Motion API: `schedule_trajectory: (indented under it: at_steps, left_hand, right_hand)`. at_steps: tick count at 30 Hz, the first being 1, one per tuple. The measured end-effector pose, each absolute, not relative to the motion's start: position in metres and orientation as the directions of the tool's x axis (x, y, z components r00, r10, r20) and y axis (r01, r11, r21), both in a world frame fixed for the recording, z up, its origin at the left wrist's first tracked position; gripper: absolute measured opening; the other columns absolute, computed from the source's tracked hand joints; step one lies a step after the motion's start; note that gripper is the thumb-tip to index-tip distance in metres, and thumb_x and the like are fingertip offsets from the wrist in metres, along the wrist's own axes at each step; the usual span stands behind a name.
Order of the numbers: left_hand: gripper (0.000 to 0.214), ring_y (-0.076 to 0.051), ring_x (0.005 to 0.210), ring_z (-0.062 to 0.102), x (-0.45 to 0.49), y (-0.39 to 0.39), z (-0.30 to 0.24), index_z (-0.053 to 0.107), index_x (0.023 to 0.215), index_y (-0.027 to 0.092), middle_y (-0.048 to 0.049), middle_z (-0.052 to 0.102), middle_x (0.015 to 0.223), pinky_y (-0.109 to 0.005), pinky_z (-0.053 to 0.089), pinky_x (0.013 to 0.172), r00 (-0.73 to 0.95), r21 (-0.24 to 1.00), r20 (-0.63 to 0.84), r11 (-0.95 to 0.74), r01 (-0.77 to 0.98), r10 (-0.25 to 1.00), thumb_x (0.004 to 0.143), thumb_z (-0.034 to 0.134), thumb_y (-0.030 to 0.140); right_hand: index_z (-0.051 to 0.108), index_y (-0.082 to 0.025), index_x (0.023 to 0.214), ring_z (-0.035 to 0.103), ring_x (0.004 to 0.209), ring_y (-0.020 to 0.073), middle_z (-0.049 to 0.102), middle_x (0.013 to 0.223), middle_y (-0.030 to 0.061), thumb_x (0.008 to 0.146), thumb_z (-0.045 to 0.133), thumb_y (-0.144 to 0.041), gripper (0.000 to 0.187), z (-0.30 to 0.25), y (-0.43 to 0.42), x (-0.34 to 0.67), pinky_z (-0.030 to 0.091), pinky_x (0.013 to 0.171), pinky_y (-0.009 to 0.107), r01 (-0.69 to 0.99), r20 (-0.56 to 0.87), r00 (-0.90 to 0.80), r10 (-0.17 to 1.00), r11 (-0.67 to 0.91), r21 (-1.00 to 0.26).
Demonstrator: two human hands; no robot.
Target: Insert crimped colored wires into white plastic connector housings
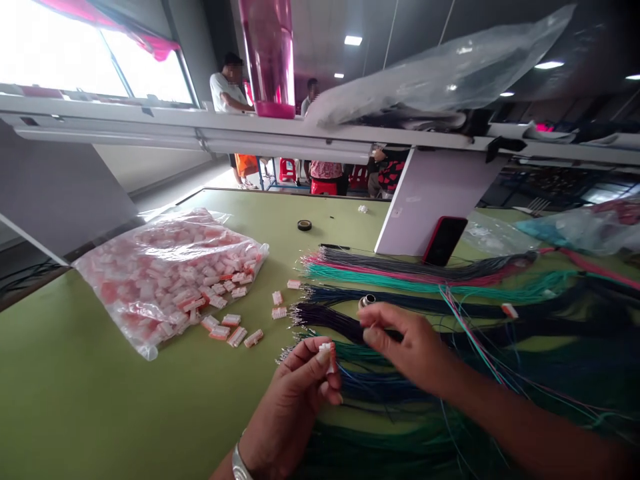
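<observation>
My left hand (295,393) is closed in a pinch on a small white-and-orange connector (329,353), held just above the green table (100,400). My right hand (405,347) is closed, its fingers pinching a dark wire from the purple bundle (325,317). Bundles of cut wires in grey, pink, teal, navy and blue (425,273) lie fanned across the table to the right, their stripped ends pointing left. A clear bag full of the same connectors (165,273) lies at the left, with several loose connectors (235,330) spilled beside it.
A roll of black tape (304,225) sits far back on the table. A phone with a red case (443,240) leans against a white shelf support (425,200). An overhead shelf (250,130) carries a plastic bag and a pink bottle (270,53). People stand beyond the table.
</observation>
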State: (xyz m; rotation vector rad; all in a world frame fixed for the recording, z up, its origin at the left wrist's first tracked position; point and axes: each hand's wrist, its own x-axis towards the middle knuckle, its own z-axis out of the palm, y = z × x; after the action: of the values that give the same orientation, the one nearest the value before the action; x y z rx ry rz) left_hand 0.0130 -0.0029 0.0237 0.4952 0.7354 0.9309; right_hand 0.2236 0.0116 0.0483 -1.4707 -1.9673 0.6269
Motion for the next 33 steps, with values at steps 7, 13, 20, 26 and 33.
schedule_trajectory:
  at_steps: [7,13,20,26,33]
  left_hand:
    - [0.019,-0.008,0.059,0.054,0.026,0.024,0.018,0.065,0.094,0.014,0.0005,0.055,0.073,-0.02,0.049,0.052,0.377,0.702,-0.313,0.48,-0.526,0.872,0.08,0.073,0.023]
    - [0.02,-0.008,0.058,0.053,0.021,0.036,0.0,0.065,0.095,0.013,0.0007,0.055,0.072,-0.019,0.048,0.05,0.372,0.69,-0.337,0.495,-0.527,0.865,0.079,0.074,0.022]
    - [0.021,-0.008,0.058,0.052,0.013,0.034,0.002,0.065,0.095,0.014,-0.0001,0.056,0.072,-0.02,0.047,0.049,0.379,0.713,-0.323,0.487,-0.505,0.867,0.079,0.074,0.024]
    - [0.021,-0.008,0.057,0.052,0.015,0.033,-0.001,0.064,0.095,0.014,0.0,0.056,0.071,-0.02,0.047,0.049,0.383,0.707,-0.329,0.494,-0.507,0.863,0.079,0.073,0.025]
    - [0.019,-0.008,0.057,0.052,0.014,0.032,-0.005,0.064,0.094,0.014,0.0003,0.056,0.071,-0.02,0.046,0.049,0.378,0.701,-0.327,0.49,-0.518,0.866,0.08,0.073,0.024]
  right_hand:
    - [0.067,-0.017,0.085,0.061,0.075,0.0174,0.068,0.08,0.0035,0.089,0.059,-0.023,0.011,0.039,0.111,0.293,0.045,0.068,0.029,0.971,0.184,-0.059,0.981,0.099,-0.216]
    - [0.061,-0.016,0.114,0.063,0.096,0.0195,0.063,0.115,0.0076,0.095,0.057,-0.033,0.025,-0.001,0.159,0.281,0.054,0.084,0.04,0.981,0.023,-0.172,0.985,0.174,-0.084]
    - [0.062,-0.015,0.111,0.063,0.093,0.019,0.064,0.11,0.0068,0.095,0.057,-0.033,0.024,-0.006,0.168,0.284,0.054,0.082,0.039,0.964,0.057,-0.237,0.97,0.242,-0.111]
    - [0.06,-0.019,0.094,0.051,0.06,0.0119,0.059,0.069,-0.0033,0.085,0.054,-0.022,0.011,0.009,0.155,0.295,0.042,0.061,0.023,0.911,0.188,-0.241,0.952,0.289,-0.295]
    - [0.054,-0.021,0.067,0.048,0.055,0.0141,0.053,0.057,-0.0018,0.083,0.052,-0.033,0.02,0.011,0.158,0.289,0.034,0.056,0.025,0.853,0.253,-0.157,0.955,0.261,-0.453]
